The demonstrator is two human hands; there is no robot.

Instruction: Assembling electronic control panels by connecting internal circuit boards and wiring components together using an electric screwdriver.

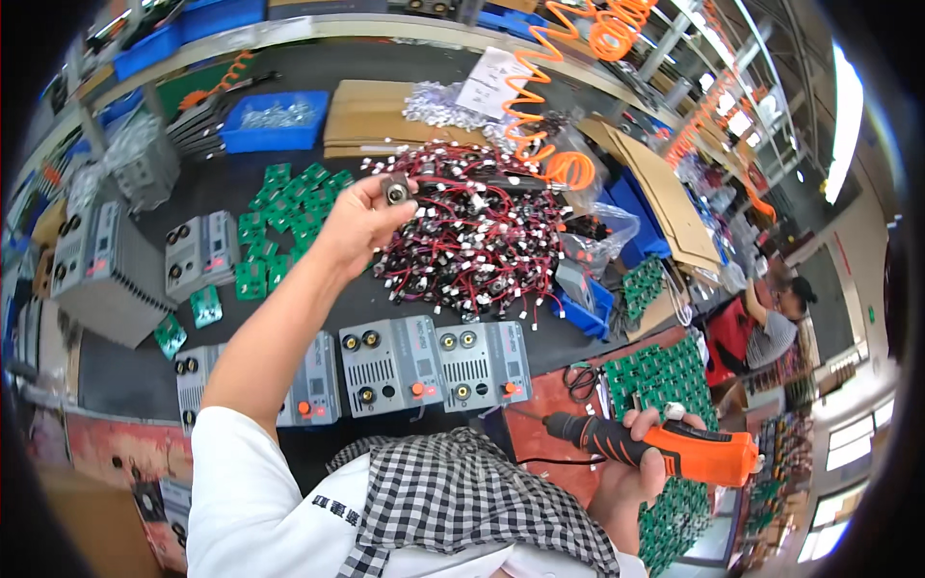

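Observation:
My left hand (361,223) is raised over the bench, pinching a small dark square part with a round metal ring, a socket by its look (396,192). Just beyond its fingertips lies a big heap of connectors with red and black wires (472,241). My right hand (638,462) grips an orange and black electric screwdriver (694,453), its thin bit pointing left. Below the heap stands a row of grey front panels (390,361) with brass terminals and orange knobs. My left forearm partly hides the row's left end.
Green circuit boards (252,277) lie left of the heap, with more boards (660,380) at the right. Blue bins (277,122), flattened cardboard (371,111) and stacked grey panels (114,265) surround the work area. A coiled orange hose (528,96) hangs above. Another person (766,332) sits far right.

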